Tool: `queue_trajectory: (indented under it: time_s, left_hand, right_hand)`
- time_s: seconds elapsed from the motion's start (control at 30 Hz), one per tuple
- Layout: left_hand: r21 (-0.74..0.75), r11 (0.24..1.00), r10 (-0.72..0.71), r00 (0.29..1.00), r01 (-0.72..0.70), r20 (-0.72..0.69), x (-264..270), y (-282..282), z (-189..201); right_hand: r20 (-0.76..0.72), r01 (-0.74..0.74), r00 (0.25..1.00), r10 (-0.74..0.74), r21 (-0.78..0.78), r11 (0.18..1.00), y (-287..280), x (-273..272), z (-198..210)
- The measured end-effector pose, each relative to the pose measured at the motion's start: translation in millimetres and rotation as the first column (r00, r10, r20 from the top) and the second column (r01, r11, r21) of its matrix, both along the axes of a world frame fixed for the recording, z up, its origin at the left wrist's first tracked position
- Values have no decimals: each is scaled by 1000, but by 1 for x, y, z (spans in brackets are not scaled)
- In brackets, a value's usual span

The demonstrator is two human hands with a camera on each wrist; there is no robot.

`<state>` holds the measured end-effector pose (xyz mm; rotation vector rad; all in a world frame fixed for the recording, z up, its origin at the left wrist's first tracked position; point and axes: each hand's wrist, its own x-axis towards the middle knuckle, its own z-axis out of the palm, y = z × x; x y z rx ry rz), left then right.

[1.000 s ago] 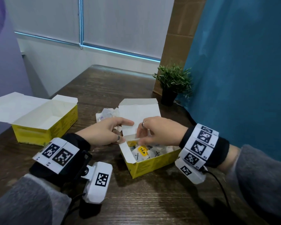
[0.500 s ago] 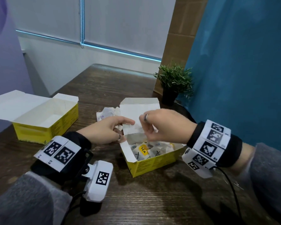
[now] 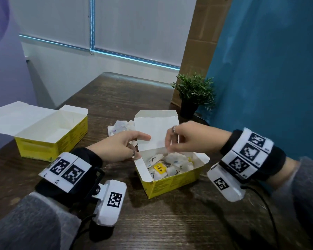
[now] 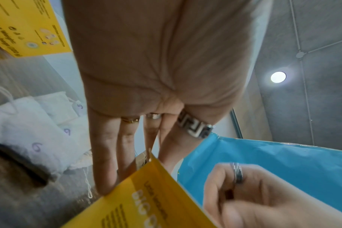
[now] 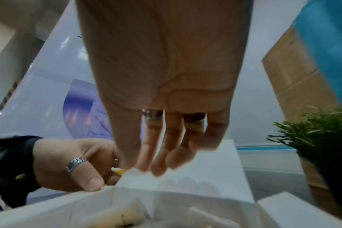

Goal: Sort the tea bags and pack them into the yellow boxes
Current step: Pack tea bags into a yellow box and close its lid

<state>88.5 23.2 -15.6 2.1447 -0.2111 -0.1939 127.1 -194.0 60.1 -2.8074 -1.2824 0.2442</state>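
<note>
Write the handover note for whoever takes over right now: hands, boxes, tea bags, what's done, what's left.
Left hand: fingers straight, steadying the near yellow box by its raised lid.
Right hand: fingers curled above that box, in front of the lid; whether it holds a tea bag cannot be told.
Near box: holds a loose heap of tea bags, unsorted.
Second yellow box, at the left: open; no bags visible inside.
Small pile of tea bags on the table behind the left hand.
Done: both boxes opened.
Left: sorting and packing.
</note>
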Motion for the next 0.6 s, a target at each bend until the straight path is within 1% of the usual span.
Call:
queue_trajectory:
  time_s: [0.07,0.1,0.17,0.2,0.3,0.37,0.4,0.43,0.47,0.5,0.53,0.57,0.6]
  left_hand:
    - [-6,1000,-5,1000,5,2,0,-1,0]
    - [-10,1000,-5,1000,5,9,-1,-2,0]
    - [-16,1000,0,1000,1,23,-2,-3,2]
    - [-15,1000,1,1000,0,25,-3,-4,3]
    - [-4,1000,-3,1000,4,31,-3,-5,4]
    - [9,1000,-6,999,5,39,-5,-4,4]
    - [20,1000,-4,999,3,43,-6,-4,5]
    - [38,999,2,999,-4,49,-7,-4,7]
    - [61,998,16,998,-19,58,-10,-5,9]
    - [93,995,37,997,-44,74,-13,-6,12]
    - [134,988,61,993,-74,100,-16,-8,16]
    - [176,979,80,988,-102,132,-19,-10,20]
    - [215,969,89,984,-122,156,-22,-13,24]
  right_hand:
    - [-143,32,989,-46,-100,994,-9,-2,-6]
    - [-187,33,981,-60,-143,989,-12,-3,-12]
    - [-190,18,980,-53,-178,984,-14,-4,-25]
    - [-178,22,983,-52,-167,986,-15,-4,-29]
    - [-157,68,984,-80,-77,995,-25,-4,-23]
    - [-108,141,986,-130,93,986,-38,0,-16]
    - [-71,200,979,-189,215,956,-47,3,-15]
    - [-43,263,964,-263,325,909,-55,7,-15]
    - [-40,327,940,-339,392,860,-64,10,-18]
    - [-64,397,912,-406,399,827,-72,13,-23]
    - [-113,463,884,-454,355,812,-79,15,-30]
    - [-188,511,859,-475,289,810,-83,15,-38]
    - [-295,541,832,-471,238,807,-85,13,-45]
